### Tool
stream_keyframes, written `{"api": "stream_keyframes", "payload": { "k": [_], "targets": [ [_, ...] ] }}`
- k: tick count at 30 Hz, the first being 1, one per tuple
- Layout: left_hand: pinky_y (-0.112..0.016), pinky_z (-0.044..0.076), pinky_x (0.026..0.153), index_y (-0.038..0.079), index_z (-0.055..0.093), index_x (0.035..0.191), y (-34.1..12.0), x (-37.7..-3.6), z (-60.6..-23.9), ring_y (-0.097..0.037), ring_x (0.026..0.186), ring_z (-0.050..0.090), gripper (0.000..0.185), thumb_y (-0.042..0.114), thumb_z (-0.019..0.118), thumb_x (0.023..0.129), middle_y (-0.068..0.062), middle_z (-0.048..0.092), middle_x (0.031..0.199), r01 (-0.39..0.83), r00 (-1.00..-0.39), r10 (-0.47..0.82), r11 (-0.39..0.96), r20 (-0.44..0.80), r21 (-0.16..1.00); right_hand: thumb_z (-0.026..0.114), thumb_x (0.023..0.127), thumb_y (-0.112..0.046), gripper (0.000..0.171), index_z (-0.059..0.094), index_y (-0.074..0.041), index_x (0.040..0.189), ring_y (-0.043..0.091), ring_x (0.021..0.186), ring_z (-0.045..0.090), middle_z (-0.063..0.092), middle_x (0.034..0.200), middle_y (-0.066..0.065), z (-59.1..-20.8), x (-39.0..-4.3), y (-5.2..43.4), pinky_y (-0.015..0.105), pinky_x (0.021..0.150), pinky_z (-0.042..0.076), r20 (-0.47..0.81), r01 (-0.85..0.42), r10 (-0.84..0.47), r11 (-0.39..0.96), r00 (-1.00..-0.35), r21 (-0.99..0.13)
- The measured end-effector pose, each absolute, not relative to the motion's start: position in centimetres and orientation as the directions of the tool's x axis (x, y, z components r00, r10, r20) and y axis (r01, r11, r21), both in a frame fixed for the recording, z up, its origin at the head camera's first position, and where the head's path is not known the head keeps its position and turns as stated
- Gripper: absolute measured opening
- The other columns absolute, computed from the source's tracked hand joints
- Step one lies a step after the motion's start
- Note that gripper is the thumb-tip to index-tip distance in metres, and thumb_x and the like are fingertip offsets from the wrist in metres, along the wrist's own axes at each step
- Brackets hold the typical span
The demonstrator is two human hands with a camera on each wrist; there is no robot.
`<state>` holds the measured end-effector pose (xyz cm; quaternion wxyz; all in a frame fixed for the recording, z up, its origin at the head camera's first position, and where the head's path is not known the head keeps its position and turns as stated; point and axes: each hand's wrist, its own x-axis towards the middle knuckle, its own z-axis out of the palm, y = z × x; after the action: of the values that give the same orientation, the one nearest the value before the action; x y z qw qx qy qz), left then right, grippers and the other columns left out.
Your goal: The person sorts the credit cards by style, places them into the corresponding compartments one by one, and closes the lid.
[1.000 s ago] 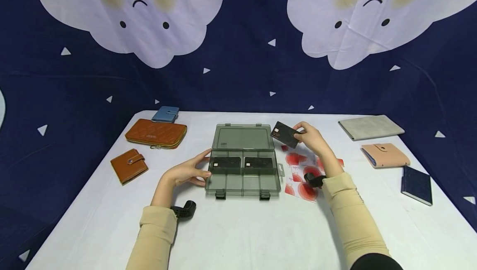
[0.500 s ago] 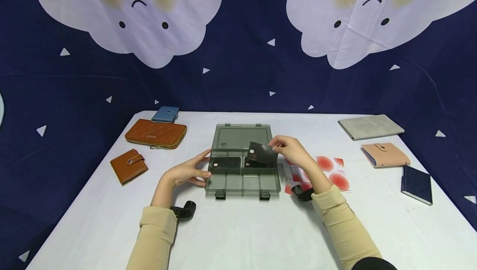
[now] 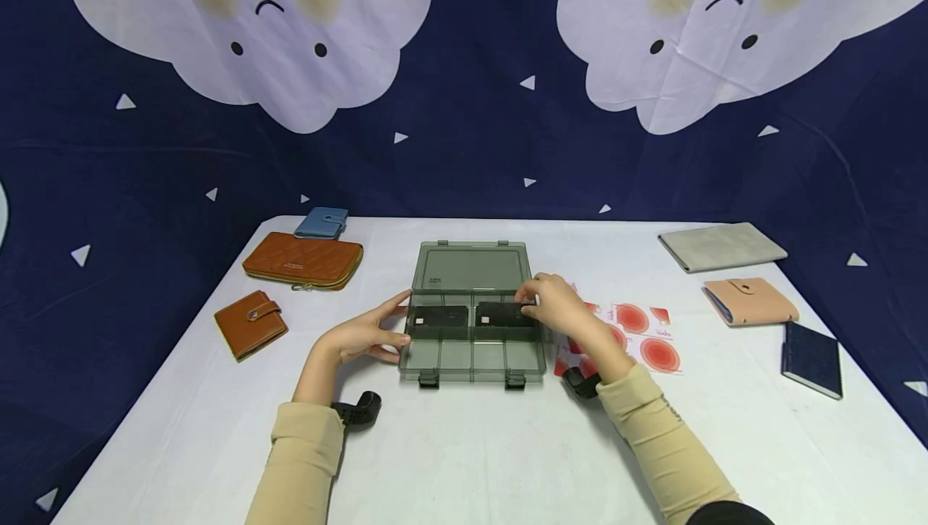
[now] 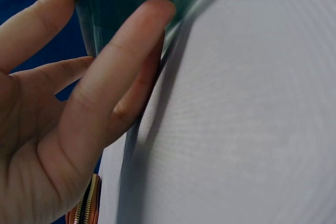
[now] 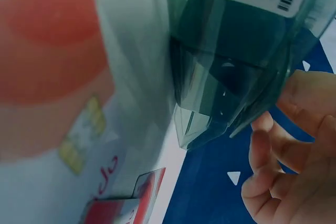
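A transparent grey-green plastic storage box (image 3: 471,266) lies with its lid folded back. One black card (image 3: 442,315) sits in the upper left compartment. In the upper right one is another black card (image 3: 498,313), whose right end my right hand (image 3: 561,305) pinches between thumb and fingers. An older black card there is hidden beneath it. My left hand (image 3: 364,335) rests against the box's left side, fingers spread; the left wrist view shows its extended fingers (image 4: 126,51) touching the plastic wall. In the right wrist view, the right hand's fingers (image 5: 270,150) reach over the box's side.
Red-and-white patterned cards (image 3: 645,340) lie right of the box, partly under the right forearm. Brown wallets (image 3: 303,259) and a blue one (image 3: 322,222) are at left. A grey wallet (image 3: 721,247), a peach wallet (image 3: 750,302) and a navy booklet (image 3: 810,359) lie at right.
My right hand has carried the black VIP card leftward and down from above the patterned cards into the upper right compartment. The left hand has stayed at the box's left side.
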<state>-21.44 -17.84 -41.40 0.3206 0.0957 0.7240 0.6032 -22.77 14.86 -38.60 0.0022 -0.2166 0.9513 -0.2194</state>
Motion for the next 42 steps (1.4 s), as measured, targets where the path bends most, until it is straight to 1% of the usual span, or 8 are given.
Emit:
{"api": "stream_keyframes", "payload": {
  "k": [7, 16, 20, 25, 29, 33, 38, 42],
  "targets": [
    [-0.036, 0.056, 0.073, 0.02, 0.0, 0.15, -17.8, -21.4, -41.4, -0.018, 0.084, 0.058, 0.089, 0.003, 0.061, 0.087, -0.022, 0.003, 0.151, -0.25, -0.778, 0.521, 0.255, -0.351, 0.934, 0.07, 0.081, -0.017, 0.018, 0.071, -0.012, 0.098, 0.028, 0.085, 0.048, 0.054, 0.093, 0.008, -38.8, -22.5, 14.6, 0.043, 0.07, 0.039, 0.078, -0.392, -0.388, 0.864, -0.918, -0.318],
    [-0.036, 0.055, 0.074, 0.02, 0.0, 0.15, -17.7, -21.4, -41.5, -0.019, 0.084, 0.058, 0.089, 0.003, 0.06, 0.088, -0.022, 0.002, 0.151, -0.248, -0.775, 0.528, 0.254, -0.349, 0.935, 0.067, 0.082, -0.009, 0.02, 0.068, -0.005, 0.102, 0.035, 0.09, 0.052, 0.059, 0.095, 0.015, -38.1, -22.9, 16.1, 0.049, 0.078, 0.042, 0.117, -0.364, -0.35, 0.814, -0.929, -0.453],
    [-0.036, 0.055, 0.074, 0.021, 0.0, 0.15, -17.7, -21.4, -41.6, -0.019, 0.084, 0.058, 0.089, 0.004, 0.061, 0.088, -0.022, 0.002, 0.151, -0.252, -0.774, 0.527, 0.253, -0.351, 0.934, 0.065, 0.079, -0.004, 0.023, 0.066, -0.001, 0.101, 0.035, 0.085, 0.054, 0.06, 0.091, 0.019, -37.9, -23.6, 18.4, 0.046, 0.074, 0.044, 0.143, -0.326, -0.294, 0.805, -0.945, -0.495],
    [-0.036, 0.055, 0.074, 0.019, -0.001, 0.15, -17.8, -21.5, -41.6, -0.018, 0.084, 0.058, 0.089, 0.004, 0.061, 0.088, -0.023, 0.001, 0.151, -0.246, -0.773, 0.529, 0.26, -0.351, 0.934, 0.067, 0.074, -0.008, 0.034, 0.061, 0.002, 0.106, 0.037, 0.088, 0.055, 0.06, 0.095, 0.022, -38.2, -24.2, 21.1, 0.046, 0.073, 0.045, -0.003, -0.182, -0.209, 0.858, -0.978, -0.481],
    [-0.036, 0.055, 0.074, 0.018, -0.002, 0.15, -17.8, -21.5, -41.6, -0.017, 0.083, 0.058, 0.089, 0.004, 0.06, 0.088, -0.024, 0.0, 0.151, -0.242, -0.772, 0.53, 0.265, -0.351, 0.933, 0.069, 0.076, -0.032, 0.047, 0.058, 0.004, 0.105, 0.043, 0.095, 0.052, 0.056, 0.102, 0.025, -38.6, -24.0, 21.8, 0.052, 0.075, 0.044, -0.182, -0.01, -0.085, 0.927, -0.98, -0.376],
    [-0.036, 0.055, 0.074, 0.019, -0.001, 0.15, -17.7, -21.4, -41.5, -0.018, 0.084, 0.058, 0.089, 0.004, 0.061, 0.088, -0.022, 0.001, 0.151, -0.247, -0.775, 0.524, 0.264, -0.354, 0.932, 0.069, 0.073, -0.051, 0.066, 0.056, 0.007, 0.1, 0.047, 0.1, 0.048, 0.052, 0.107, 0.028, -38.9, -24.0, 21.4, 0.057, 0.078, 0.042, -0.284, 0.08, -0.002, 0.957, -0.959, -0.278],
    [-0.037, 0.055, 0.075, 0.021, 0.0, 0.15, -17.8, -21.4, -41.4, -0.018, 0.085, 0.058, 0.089, 0.004, 0.061, 0.088, -0.022, 0.002, 0.151, -0.247, -0.779, 0.518, 0.263, -0.353, 0.933, 0.073, 0.07, -0.048, 0.071, 0.054, 0.009, 0.108, 0.048, 0.105, 0.046, 0.049, 0.114, 0.031, -38.7, -25.1, 20.4, 0.061, 0.081, 0.041, -0.304, 0.07, -0.002, 0.971, -0.953, -0.228],
    [-0.037, 0.055, 0.076, 0.021, 0.001, 0.15, -17.9, -21.4, -41.4, -0.019, 0.085, 0.058, 0.088, 0.004, 0.06, 0.088, -0.022, 0.002, 0.151, -0.248, -0.78, 0.517, 0.262, -0.353, 0.933, 0.076, 0.069, -0.041, 0.063, 0.057, 0.01, 0.103, 0.043, 0.097, 0.05, 0.054, 0.106, 0.029, -38.6, -26.5, 20.3, 0.054, 0.078, 0.046, -0.321, -0.014, -0.09, 0.973, -0.943, -0.232]
  ]
}}
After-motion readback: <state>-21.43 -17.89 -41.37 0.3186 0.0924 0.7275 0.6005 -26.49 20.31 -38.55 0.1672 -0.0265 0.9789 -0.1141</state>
